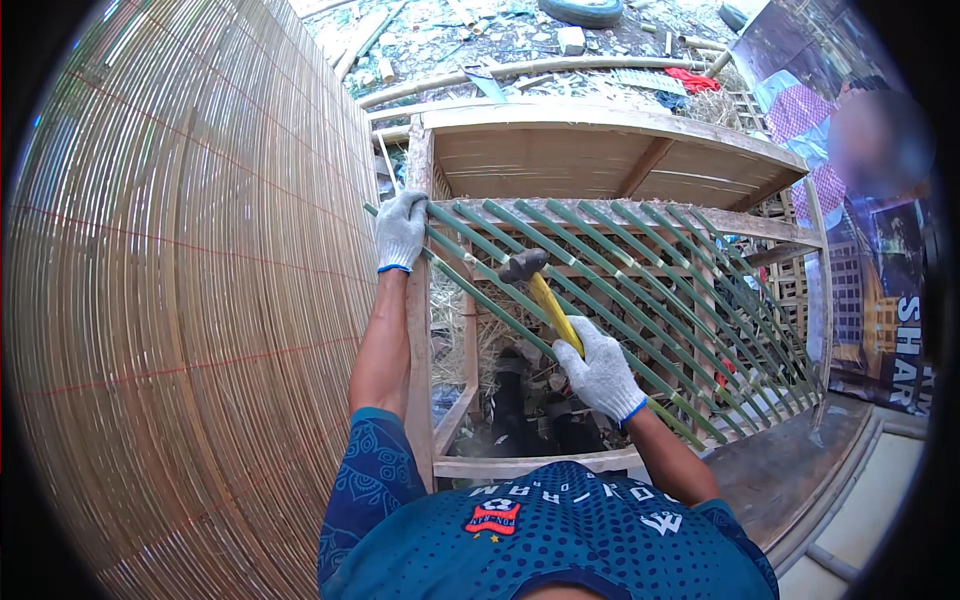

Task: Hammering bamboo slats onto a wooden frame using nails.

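My right hand [603,373], in a white knit glove with a blue cuff, grips a hammer [552,308] by its yellow handle. The dark hammer head hangs over the slanted green bamboo strips [610,262], which lie side by side across a wooden frame [418,300]. My left hand [400,233], gloved the same way, is closed at the frame's far left corner, around the end of a bamboo strip [497,280]. Its fingertips are partly hidden, so any small nail there cannot be made out.
A tall slatted bamboo screen [200,300] stands close on my left. Beyond the strips is a wooden box section [540,160]. Bamboo poles [550,67] and a tire [582,10] lie on the littered ground. Another person [880,140] is at the far right, near a printed banner [880,300].
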The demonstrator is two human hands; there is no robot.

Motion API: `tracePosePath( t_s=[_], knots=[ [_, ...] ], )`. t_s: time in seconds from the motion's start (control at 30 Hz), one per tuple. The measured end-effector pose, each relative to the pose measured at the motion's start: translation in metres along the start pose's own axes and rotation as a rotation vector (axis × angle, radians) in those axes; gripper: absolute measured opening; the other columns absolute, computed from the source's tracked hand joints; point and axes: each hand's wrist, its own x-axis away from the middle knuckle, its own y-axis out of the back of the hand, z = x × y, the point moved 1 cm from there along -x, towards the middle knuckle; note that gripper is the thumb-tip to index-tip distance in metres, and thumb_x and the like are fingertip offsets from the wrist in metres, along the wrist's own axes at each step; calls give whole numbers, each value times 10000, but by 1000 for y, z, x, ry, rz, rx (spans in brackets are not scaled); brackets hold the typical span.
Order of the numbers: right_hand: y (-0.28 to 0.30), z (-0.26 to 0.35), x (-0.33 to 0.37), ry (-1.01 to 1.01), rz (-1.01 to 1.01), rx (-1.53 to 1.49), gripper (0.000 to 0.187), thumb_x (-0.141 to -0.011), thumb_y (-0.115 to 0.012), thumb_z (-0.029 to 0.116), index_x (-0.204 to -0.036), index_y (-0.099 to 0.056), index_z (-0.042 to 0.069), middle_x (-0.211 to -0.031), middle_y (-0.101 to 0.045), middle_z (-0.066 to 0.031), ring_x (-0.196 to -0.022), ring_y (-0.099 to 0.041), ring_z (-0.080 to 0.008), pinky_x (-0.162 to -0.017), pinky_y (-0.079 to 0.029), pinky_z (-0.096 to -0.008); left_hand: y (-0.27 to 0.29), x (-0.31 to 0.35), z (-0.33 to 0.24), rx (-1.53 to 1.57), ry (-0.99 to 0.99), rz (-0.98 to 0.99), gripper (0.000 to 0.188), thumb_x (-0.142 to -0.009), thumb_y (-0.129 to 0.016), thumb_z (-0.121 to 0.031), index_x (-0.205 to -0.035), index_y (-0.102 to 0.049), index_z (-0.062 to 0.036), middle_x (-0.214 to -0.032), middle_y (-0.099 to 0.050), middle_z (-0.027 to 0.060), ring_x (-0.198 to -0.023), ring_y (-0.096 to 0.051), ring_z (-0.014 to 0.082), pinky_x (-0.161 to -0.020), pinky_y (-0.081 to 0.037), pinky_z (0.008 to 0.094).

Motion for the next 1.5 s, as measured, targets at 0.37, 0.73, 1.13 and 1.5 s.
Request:
tracePosePath(
  t_s=[0.37, 0.73, 1.13, 1.5],
  knots=[
    [-14, -22, 10, -169, 62, -19, 385, -999, -655, 242, -1319, -602, 34, -1014, -726, -287, -933, -713, -481, -785, -553, -531, 4, 11, 1, 223, -34, 26, 112, -996, -668, -66, -1099, -708, -46, -1004, -706, 153, -904, -715, 311, -801, -570, 394],
    [-10, -26, -1, -141, 32, -19, 379, -1005, -640, 242, -1316, -603, 29, -982, -724, -293, -924, -714, -484, -790, -556, -534, 1, 24, -16, 117, -6, -83, 137, -928, -752, -70, -1059, -776, -42, -1015, -735, 135, -1019, -663, 303, -936, -525, 409],
    [-24, 1, -82, 128, -24, 9, 534, -1010, -589, 173, -1515, -466, 52, -922, -703, -329, -828, -712, -498, -738, -565, -564, -4, 21, -13, 55, -26, -101, 124, -920, -765, -119, -1027, -785, -59, -1014, -759, 130, -1041, -664, 320, -988, -496, 434],
    [-77, 13, -169, 512, -90, 100, 672, -1004, -599, 96, -1633, -363, 102, -918, -698, -307, -781, -717, -445, -651, -554, -539, -4, 20, -13, 103, -4, -106, 114, -909, -771, -98, -1010, -790, -47, -992, -762, 132, -1009, -684, 326, -994, -499, 433]
  ],
)
